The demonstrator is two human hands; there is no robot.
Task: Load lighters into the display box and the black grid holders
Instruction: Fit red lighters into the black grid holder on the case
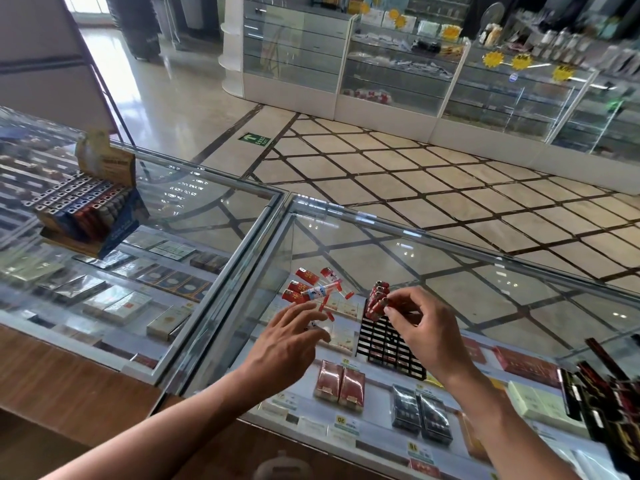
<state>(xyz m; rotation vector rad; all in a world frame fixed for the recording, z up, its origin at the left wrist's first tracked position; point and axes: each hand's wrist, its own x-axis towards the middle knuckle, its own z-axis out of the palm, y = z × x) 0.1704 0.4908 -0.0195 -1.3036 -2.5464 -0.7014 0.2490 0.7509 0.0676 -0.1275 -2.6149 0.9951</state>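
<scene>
the step in hand seems to be the seating of one lighter into the grid. the right hand (420, 329) pinches a red lighter (380, 307) between thumb and forefinger, the other fingers curled beside it, at the far edge of the black grid holder (388, 348). to do it well, i think the lighter should be kept upright, its base set over the free cell just beside the standing lighters (375, 293), and pushed straight down so that it does not tip its neighbours. the holder is light, so a gentle push is better.

the left hand (289, 336) is open, fingers stretched forward and low over the glass counter (485, 289). its fingertips are at the near edge of the loose lighters (311, 289); whether they touch one i cannot tell. this pile lies just beyond the left hand and left of the holder. most cells are empty. the display box (104, 230) stands well apart to the far left, its rows looking full.
</scene>
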